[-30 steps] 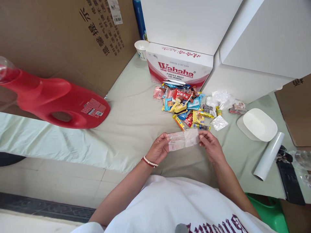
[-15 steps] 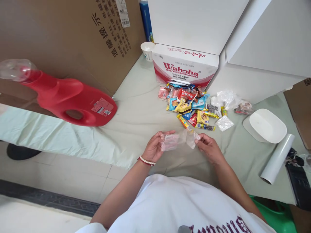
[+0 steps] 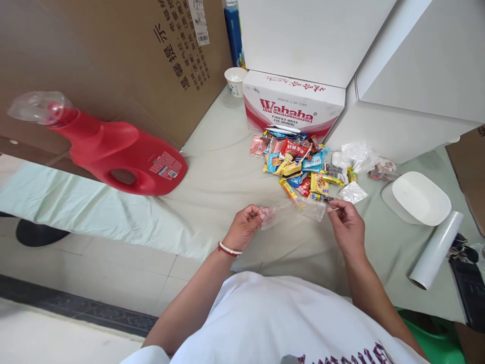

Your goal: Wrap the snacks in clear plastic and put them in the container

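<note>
A clear plastic bag point(image 3: 312, 209) is stretched between my two hands, just above the cloth-covered table. My left hand point(image 3: 244, 225), with a beaded bracelet at its wrist, pinches the bag's left end; a little pink shows beside the fingertips. The bag's right corner is between the thumb and fingers of my right hand point(image 3: 347, 227). Right behind the bag lies a pile of wrapped snacks point(image 3: 293, 164) in red, blue, yellow and pink packets. A small clear wrapper point(image 3: 353, 192) lies to the right of the pile.
A Wahaha water carton point(image 3: 293, 108) and a paper cup point(image 3: 235, 81) stand behind the pile. To the right are crumpled plastic point(image 3: 358, 155), a white bowl point(image 3: 417, 198), a film roll point(image 3: 435, 250) and a black phone-like object point(image 3: 470, 293). A red jug point(image 3: 125, 156) is at left.
My hands have moved apart, the right one going rightward, and the clear bag is drawn out longer between them. Less pink shows near the left hand. The view has shifted slightly.
</note>
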Available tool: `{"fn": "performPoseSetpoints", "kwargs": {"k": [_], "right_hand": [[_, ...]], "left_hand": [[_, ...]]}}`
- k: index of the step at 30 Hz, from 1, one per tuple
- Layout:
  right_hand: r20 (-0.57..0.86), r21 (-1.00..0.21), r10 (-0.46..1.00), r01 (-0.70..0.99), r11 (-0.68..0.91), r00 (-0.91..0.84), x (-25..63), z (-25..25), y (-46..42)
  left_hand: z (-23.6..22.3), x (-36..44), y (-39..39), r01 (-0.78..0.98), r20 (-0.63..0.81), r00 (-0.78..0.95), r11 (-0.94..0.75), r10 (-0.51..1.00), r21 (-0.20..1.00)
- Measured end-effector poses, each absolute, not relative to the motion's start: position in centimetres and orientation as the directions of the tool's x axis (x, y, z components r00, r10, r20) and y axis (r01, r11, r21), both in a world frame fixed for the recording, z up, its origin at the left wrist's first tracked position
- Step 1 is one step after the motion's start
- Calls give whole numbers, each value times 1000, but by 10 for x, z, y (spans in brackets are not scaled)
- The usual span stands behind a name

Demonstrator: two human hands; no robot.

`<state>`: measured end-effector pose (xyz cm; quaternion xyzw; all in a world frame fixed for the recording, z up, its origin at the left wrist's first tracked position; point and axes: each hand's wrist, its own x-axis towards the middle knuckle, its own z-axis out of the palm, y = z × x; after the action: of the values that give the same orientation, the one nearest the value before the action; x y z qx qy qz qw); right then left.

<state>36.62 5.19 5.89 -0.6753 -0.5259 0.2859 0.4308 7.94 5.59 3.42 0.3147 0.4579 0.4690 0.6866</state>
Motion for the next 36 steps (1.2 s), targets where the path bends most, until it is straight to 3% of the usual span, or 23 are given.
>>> {"fn": "performPoseSetpoints", "kwargs": {"k": [3,7,12,18,22,24,27,30,32,36], "right_hand": [[151,-901,988,405,156,-43,331,70,54],[238,-851,886,353,388,-399,292,62,64],[370,-733,809,393,556,-456,277,38,70],[378,-703,822,446,554,-425,282,35,65],[346,-756,877,454,472,-335,292,40,55],[249,-830,925,429,356,-287,297,42,48],[-121,-961,980,266,-76,-157,296,45,39],[-497,-864,857,-14,-503,-135,287,47,39],[-558,-812,814,-99,-576,-162,280,47,44],[-486,-860,864,-104,-499,-129,276,43,55]], "left_hand": [[35,82,53,-309,-289,189,336,939,889],[35,83,48,-289,-260,201,311,944,905],[35,83,43,-336,-297,154,332,942,881],[29,87,48,-157,-300,46,303,953,940],[18,88,51,-192,-341,-31,329,940,925],[17,88,51,-220,-340,-51,321,939,921],[24,90,47,-164,-250,-43,240,967,957],[34,96,41,-83,-115,47,118,992,990],[37,100,36,-45,-42,126,48,991,998],[34,101,29,-60,-58,148,68,987,996]]}}
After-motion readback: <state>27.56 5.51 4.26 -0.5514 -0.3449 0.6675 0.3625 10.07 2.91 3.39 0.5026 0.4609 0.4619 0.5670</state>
